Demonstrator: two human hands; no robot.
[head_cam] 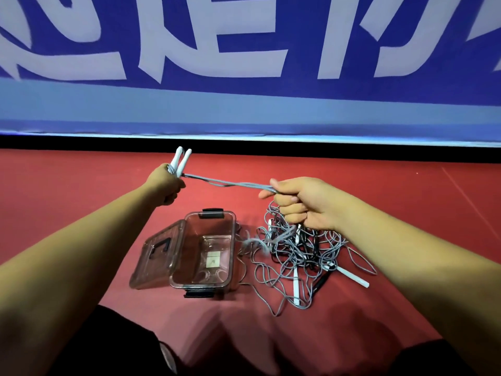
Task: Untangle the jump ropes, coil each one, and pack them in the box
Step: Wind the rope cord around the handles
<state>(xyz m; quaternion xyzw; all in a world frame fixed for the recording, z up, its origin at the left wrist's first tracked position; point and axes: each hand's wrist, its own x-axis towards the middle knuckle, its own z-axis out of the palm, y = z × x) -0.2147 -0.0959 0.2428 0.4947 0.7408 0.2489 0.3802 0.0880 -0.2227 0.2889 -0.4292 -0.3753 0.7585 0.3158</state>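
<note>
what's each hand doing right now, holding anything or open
Left hand: closed, gripping two white handles of one jump rope.
Right hand: closed, gripping that rope's grey cord above the tangled pile.

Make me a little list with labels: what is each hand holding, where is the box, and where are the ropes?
left: left hand grips two white plastic handles, held up
right: right hand grips the thin grey cord stretched from those handles
box: clear plastic box on the red floor, lid open to its left, no rope inside
pile: tangled heap of grey ropes right of the box, below the right hand
packed: nothing yet
</note>
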